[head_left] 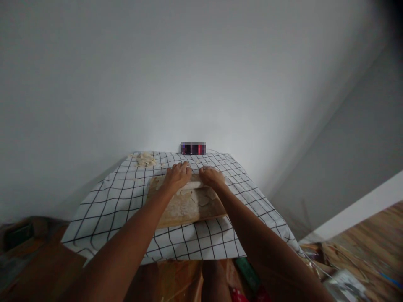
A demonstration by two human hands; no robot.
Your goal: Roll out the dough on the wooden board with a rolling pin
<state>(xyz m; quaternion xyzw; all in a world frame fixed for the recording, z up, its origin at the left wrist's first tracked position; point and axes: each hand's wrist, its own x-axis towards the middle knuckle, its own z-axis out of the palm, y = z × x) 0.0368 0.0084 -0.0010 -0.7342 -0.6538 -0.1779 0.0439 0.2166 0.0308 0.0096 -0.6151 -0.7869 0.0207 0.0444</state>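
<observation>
Both my hands reach forward over a floured wooden board (182,212). My left hand (179,175) is curled over the left end of a pale rolling pin (193,185). On its right end lies my right hand (212,176), fingers closed around it. The pin lies crosswise on the far half of the board. Beneath and in front of it, thin flattened dough (203,197) shows an uneven edge. A small heap of pale dough strips (145,159) sits at the table's far left.
A white tablecloth (107,209) with a black grid covers the table. At its back edge, a dark pixelated object (193,148) leans against the wall (189,75). Boxes (25,235) stand low at left; cables and clutter (343,285) lie on the floor at right.
</observation>
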